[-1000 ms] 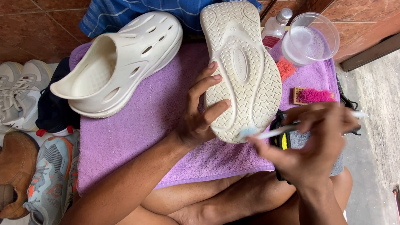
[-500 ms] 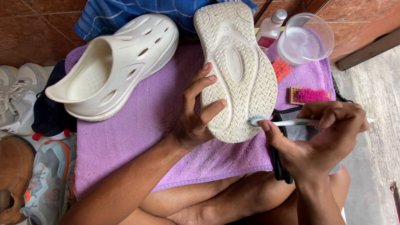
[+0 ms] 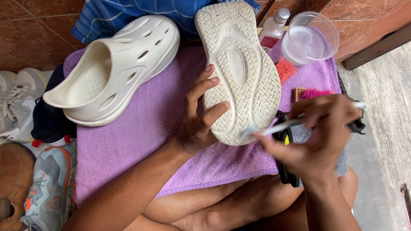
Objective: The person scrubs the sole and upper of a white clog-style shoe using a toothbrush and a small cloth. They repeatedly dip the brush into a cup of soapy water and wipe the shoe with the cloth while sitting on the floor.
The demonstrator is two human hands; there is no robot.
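A cream foam clog [image 3: 242, 72] lies sole up on a purple towel [image 3: 141, 149]. My left hand [image 3: 199, 115] grips its left edge near the heel, thumb on the tread. My right hand [image 3: 319, 137] holds a white toothbrush [image 3: 274, 127] whose head touches the heel end of the sole. The matching clog [image 3: 113, 70] rests on its side at the towel's upper left, opening toward me.
A clear bowl of soapy water [image 3: 309, 38] and a small clear bottle [image 3: 274, 29] stand at the towel's far right. A pink brush [image 3: 314, 93] lies beside them. Several other shoes [image 3: 47, 188] sit at the left. My crossed legs [image 3: 222, 205] are below the towel.
The toothbrush head has moved back and forth across the heel of the sole, now sitting slightly lower and to the left. My left hand keeps its grip on the clog.
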